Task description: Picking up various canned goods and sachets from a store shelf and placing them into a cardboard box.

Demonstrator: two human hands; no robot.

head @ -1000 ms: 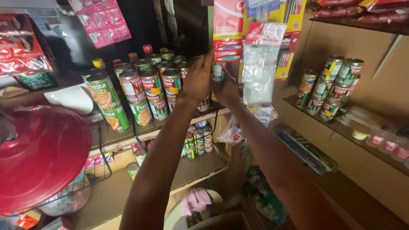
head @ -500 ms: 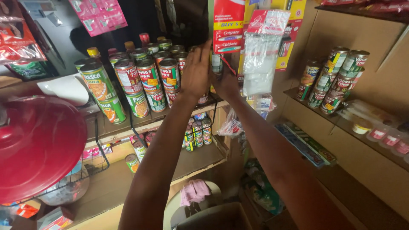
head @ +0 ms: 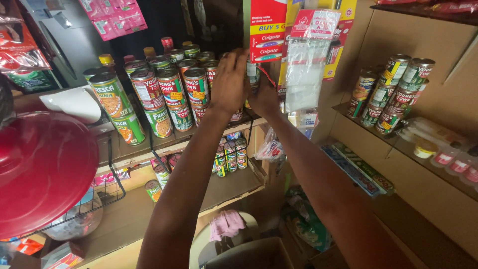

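tin can (head: 253,74) between left hand (head: 230,82), right hand (head: 264,97).

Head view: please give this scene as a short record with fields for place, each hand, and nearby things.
place: wooden shelf of a small shop
left hand: raised at the stacked cans, fingers on a can at the right end of the row
right hand: beside the left hand, at the same can; grip hidden
above hands: hanging toothbrush card, clear plastic bags
left edge: red round lid
right shelf: another stack of cans
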